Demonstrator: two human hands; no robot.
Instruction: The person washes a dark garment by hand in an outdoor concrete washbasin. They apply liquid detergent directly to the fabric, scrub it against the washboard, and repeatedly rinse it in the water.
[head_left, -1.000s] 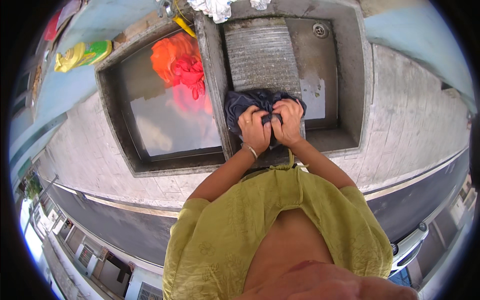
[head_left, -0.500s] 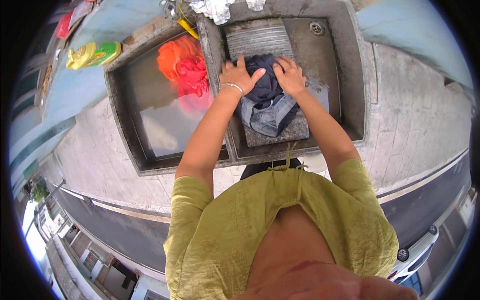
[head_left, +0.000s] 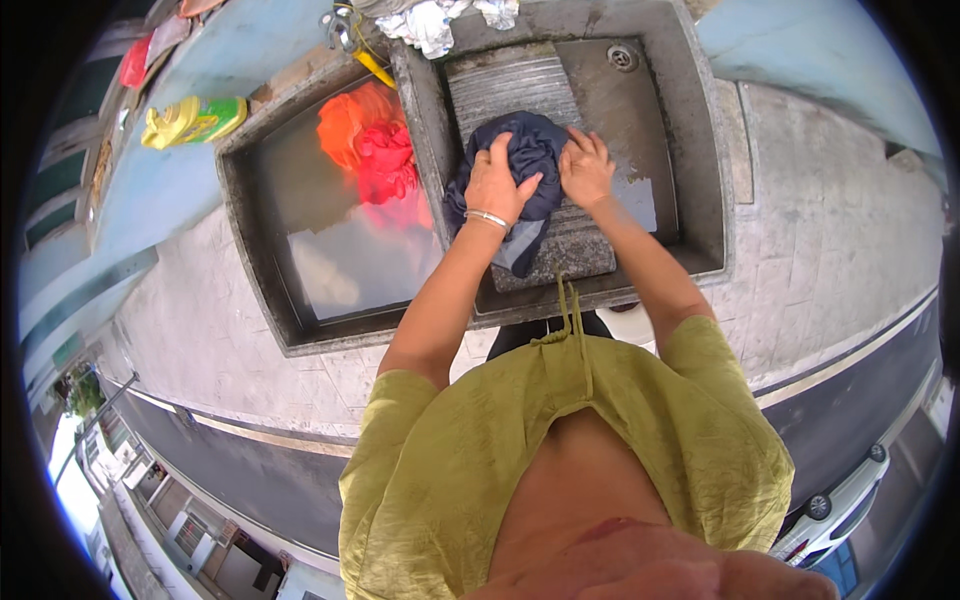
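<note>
A wet bundled dark navy garment (head_left: 530, 145) with a grey part hanging toward me lies on the ribbed stone washboard (head_left: 505, 80) in the right basin. On top of the bundle is my left hand (head_left: 495, 190), a silver bangle at its wrist. Its fingers curl into the cloth and its thumb reaches out to the right. My right hand (head_left: 587, 172) rests at the bundle's right edge, fingers spread and partly touching the cloth. Under the hands, the folds are hidden.
The left basin (head_left: 240, 210) holds cloudy water with orange cloth (head_left: 345, 120) and red cloth (head_left: 385, 165). A yellow-green jug (head_left: 195, 122) lies on the left ledge. White cloth (head_left: 425, 30) sits on the back rim by a tap with a yellow hose (head_left: 375, 68). A drain (head_left: 622, 57) shows at back right.
My left hand has moved right, from the garment's left side onto its top. The garment is bunched differently, with less grey showing. My right hand has shifted slightly and spread at its edge.
</note>
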